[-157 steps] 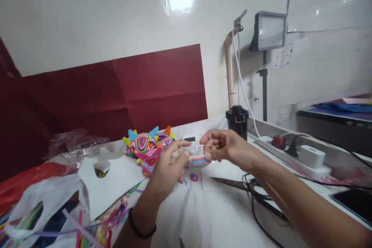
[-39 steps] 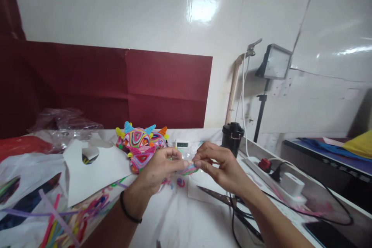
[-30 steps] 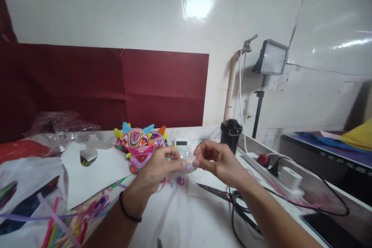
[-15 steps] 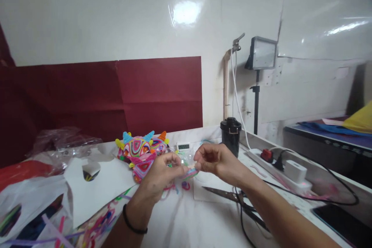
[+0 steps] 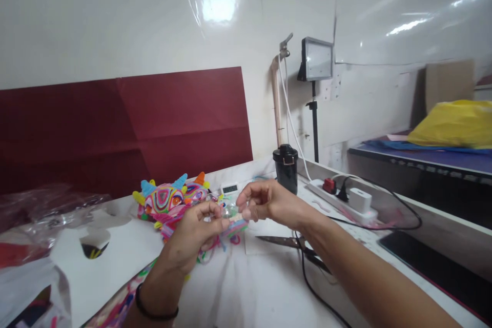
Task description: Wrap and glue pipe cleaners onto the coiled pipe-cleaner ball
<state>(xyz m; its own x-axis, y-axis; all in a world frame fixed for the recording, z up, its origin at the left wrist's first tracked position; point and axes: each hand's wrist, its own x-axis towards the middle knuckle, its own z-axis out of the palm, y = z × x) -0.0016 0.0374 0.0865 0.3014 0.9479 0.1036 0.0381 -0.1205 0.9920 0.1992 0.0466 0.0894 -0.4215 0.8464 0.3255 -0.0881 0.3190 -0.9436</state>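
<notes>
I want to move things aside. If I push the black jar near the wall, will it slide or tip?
The black jar stands upright, taller than wide, so a high push may tip it; a low push probably slides it. The white table looks smooth. A white cable hangs close behind and might snag. Its weight cannot be judged.

Both forearms are bare, with no sleeves showing anywhere along them. The left hand (image 5: 190, 233) has a thin black band around its wrist, sitting just below the hand like a plain cord bracelet. The right hand (image 5: 265, 205) wears no ring, band or watch, and its wrist is uncovered too.
</notes>
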